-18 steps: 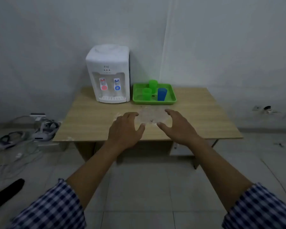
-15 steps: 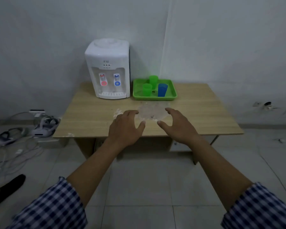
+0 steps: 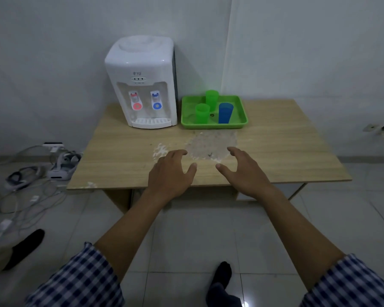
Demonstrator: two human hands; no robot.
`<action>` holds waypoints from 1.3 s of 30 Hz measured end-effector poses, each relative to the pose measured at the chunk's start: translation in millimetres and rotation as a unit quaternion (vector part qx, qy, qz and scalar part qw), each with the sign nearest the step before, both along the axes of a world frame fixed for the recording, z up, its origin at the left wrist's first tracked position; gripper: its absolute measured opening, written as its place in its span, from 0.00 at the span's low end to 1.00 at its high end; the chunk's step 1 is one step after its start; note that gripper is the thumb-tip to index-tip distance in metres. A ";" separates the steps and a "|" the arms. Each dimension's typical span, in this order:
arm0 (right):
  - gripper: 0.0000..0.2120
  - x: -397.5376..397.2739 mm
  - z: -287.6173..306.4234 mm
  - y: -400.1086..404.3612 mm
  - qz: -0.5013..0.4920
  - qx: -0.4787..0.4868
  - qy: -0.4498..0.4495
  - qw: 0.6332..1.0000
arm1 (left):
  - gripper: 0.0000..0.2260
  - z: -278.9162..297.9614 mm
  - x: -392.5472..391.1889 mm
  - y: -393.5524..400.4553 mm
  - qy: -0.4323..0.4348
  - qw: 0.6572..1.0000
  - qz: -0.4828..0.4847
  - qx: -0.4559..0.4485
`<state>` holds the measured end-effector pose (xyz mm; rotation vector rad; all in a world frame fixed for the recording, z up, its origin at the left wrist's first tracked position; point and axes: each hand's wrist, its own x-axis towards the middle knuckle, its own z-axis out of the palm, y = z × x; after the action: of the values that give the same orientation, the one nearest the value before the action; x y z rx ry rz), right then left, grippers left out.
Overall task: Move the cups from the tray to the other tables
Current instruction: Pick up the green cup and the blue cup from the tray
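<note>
Both hands — left (image 3: 171,173), right (image 3: 245,173) — hovered spread, empty; 3 cups (image 3: 225,113) waited upright in the tray (image 3: 242,111) — best gripped low, singly.

You have a green tray (image 3: 242,117) lying flat at the far side of the table (image 3: 286,147), toward the middle, its long side running left to right. Three cups stand upright in it, mouths up. One green cup (image 3: 212,100) sits at the far centre. A second green cup (image 3: 202,113) stands nearer and to the left. The blue cup (image 3: 225,113) stands nearer and to the right, just beside them. All three look empty.
</note>
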<state>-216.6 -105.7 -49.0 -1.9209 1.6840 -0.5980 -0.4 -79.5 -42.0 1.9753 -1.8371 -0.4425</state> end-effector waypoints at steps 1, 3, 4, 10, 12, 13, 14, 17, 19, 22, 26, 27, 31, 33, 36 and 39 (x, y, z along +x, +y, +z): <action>0.34 -2.5 -3.2 -11.1 0.000 0.006 -0.004 1.000 | 0.24 -1.4 -2.6 -10.9 0.002 1.000 0.003 0.004; 0.34 -8.1 -8.9 -34.0 -0.001 0.019 -0.016 1.000 | 0.23 -4.0 -8.8 -33.2 0.009 1.000 0.010 0.012; 0.34 -11.2 -11.5 -45.2 -0.001 0.023 -0.020 1.000 | 0.23 -5.6 -12.6 -44.2 0.013 1.000 0.015 0.015; 0.34 -29.6 -23.6 -106.2 0.007 0.041 -0.031 0.999 | 0.24 -18.9 -35.4 -101.7 0.029 0.998 0.036 0.043; 0.34 -34.5 -26.8 -122.5 0.015 0.047 -0.032 0.998 | 0.24 -22.6 -41.7 -117.2 0.037 0.997 0.045 0.049; 0.35 -36.5 -27.9 -130.6 0.017 0.050 -0.032 0.998 | 0.24 -24.1 -44.5 -124.9 0.038 0.997 0.050 0.052; 0.35 -38.4 -28.9 -138.0 0.020 0.054 -0.032 0.998 | 0.24 -25.5 -46.9 -132.1 0.039 0.996 0.053 0.054; 0.35 -42.0 -32.9 -161.0 0.025 0.063 -0.034 0.997 | 0.24 -29.4 -51.6 -153.0 0.039 0.996 0.058 0.055; 0.35 -42.0 -34.7 -176.6 0.023 0.067 -0.037 0.997 | 0.24 -31.5 -51.9 -166.7 0.042 0.996 0.062 0.050; 0.35 -39.9 -38.5 -199.9 0.022 0.067 -0.038 0.997 | 0.25 -37.7 -48.9 -188.9 0.047 0.995 0.063 0.054; 0.35 -35.5 -41.6 -233.3 0.012 0.071 -0.040 0.997 | 0.26 -48.6 -41.5 -225.5 0.056 0.995 0.056 0.055; 0.35 -33.8 -42.4 -241.7 0.008 0.072 -0.039 0.997 | 0.26 -51.2 -39.4 -236.0 0.059 0.995 0.056 0.056; 0.35 -27.7 -47.6 -273.9 -0.007 0.078 -0.046 0.996 | 0.26 -63.5 -31.5 -278.8 0.083 0.994 0.050 0.056; 0.35 -27.4 -53.0 -286.3 -0.014 0.081 -0.054 0.995 | 0.26 -70.0 -28.6 -295.7 0.099 0.993 0.044 0.053; 0.34 -26.4 -64.8 -309.2 -0.032 0.077 -0.061 0.995 | 0.27 -82.4 -25.8 -323.2 0.115 0.992 0.039 0.044; 0.33 -27.3 -78.6 -332.8 -0.050 0.066 -0.056 0.995 | 0.27 -95.1 -28.8 -349.7 0.132 0.990 0.028 0.027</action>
<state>-243.9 -438.5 -127.6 -1.6887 1.7120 -0.6038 -29.2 -429.2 -137.1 1.8941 -1.6180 -0.7075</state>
